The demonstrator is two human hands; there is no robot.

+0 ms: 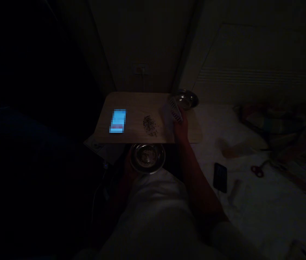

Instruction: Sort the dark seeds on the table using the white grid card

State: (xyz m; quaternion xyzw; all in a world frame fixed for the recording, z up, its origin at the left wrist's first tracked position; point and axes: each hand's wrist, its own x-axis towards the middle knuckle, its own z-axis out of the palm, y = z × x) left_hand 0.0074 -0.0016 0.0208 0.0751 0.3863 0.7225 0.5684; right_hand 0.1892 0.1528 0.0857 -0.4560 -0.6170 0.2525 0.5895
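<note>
The scene is very dark. My left hand (131,165) grips the left side of a round metal bowl (162,159), held just below the near edge of a small wooden table (134,101). Some small pale bits seem to lie in the bowl. Over the table's right part, my right hand (180,128) is closed on a pale slotted object (175,110), whose kind I cannot make out. Left of that hand, a scattered patch of small dark bits (149,125) lies on the tabletop. A second metal bowl (193,99) stands behind my right hand at the back right corner.
A lit phone (117,121) lies on the table's left side. On the white bedding (204,202) to the right are a dark phone (220,177), red-handled scissors (257,171) and a heap of cloth (280,122). A wall socket (140,68) with a cable is behind the table.
</note>
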